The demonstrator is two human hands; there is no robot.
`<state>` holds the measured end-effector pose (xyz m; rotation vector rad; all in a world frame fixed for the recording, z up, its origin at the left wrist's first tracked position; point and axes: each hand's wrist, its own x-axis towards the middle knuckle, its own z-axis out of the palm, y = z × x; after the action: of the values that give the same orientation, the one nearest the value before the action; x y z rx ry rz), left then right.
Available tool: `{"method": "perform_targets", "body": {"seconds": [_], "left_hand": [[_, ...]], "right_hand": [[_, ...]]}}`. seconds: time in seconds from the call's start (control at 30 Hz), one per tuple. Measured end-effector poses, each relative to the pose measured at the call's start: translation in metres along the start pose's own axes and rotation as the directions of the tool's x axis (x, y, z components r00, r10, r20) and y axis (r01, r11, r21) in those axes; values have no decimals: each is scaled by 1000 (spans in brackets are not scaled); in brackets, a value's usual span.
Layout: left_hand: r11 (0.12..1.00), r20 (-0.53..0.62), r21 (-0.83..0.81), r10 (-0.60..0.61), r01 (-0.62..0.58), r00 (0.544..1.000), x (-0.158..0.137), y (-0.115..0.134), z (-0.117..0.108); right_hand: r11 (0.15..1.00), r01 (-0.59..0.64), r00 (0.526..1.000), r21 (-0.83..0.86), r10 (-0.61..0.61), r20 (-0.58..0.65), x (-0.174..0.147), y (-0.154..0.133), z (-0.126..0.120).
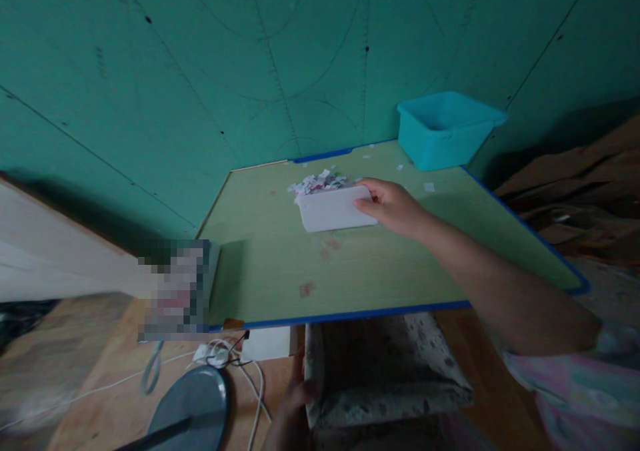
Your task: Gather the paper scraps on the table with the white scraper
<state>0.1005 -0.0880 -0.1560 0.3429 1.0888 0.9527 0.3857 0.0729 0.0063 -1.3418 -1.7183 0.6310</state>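
Observation:
My right hand (pixel 393 205) grips a white flat rectangular piece with rounded corners (pixel 330 211) by its right end, thumb on the near face. It stands tilted on the light green tabletop (pixel 265 251), directly in front of a heap of small torn paper scraps (pixel 323 182). Below the table's front edge, my left hand (pixel 297 394) is closed on the left side of a speckled open container (pixel 390 397). Its dark opening faces up under the edge. Shadow hides part of the left fingers.
A turquoise plastic tub (pixel 445 137) stands at the table's back right corner. Loose paper bits lie near it. A blurred-out box (pixel 177 291) is at the left edge. White cables (pixel 220 354) and a round dark base (pixel 193 411) are on the floor. The green wall (pixel 320 57) borders the back.

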Motion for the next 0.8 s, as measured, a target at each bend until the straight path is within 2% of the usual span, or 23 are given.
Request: {"method": "perform_targets", "body": {"seconds": [0.13,0.23,0.47,0.57,0.7,0.8], "left_hand": [[1000,-9,20,-6,6,1000,1,-1,-4],[999,-11,26,-19,19,1000,2,-1,-7],[1000,-15,22,-13,14,1000,2,2,-3],[999,-19,-39,-24,23,1000,-1,3,2],[980,24,-177,-82,85,996,-3,3,8],[986,77,-155,-49,60,996,2,4,7]], "right_hand": [[999,-41,995,6,41,-94,3,2,-7],[996,-87,990,-27,84,-116,5,1,-11],[966,-225,971,-128,212,-107,3,-10,-19],[953,-258,965,-161,244,-98,3,-10,-22],[944,-295,955,-147,286,-80,3,-5,-25],[934,-315,949,-170,306,-82,3,-3,-26]]}}
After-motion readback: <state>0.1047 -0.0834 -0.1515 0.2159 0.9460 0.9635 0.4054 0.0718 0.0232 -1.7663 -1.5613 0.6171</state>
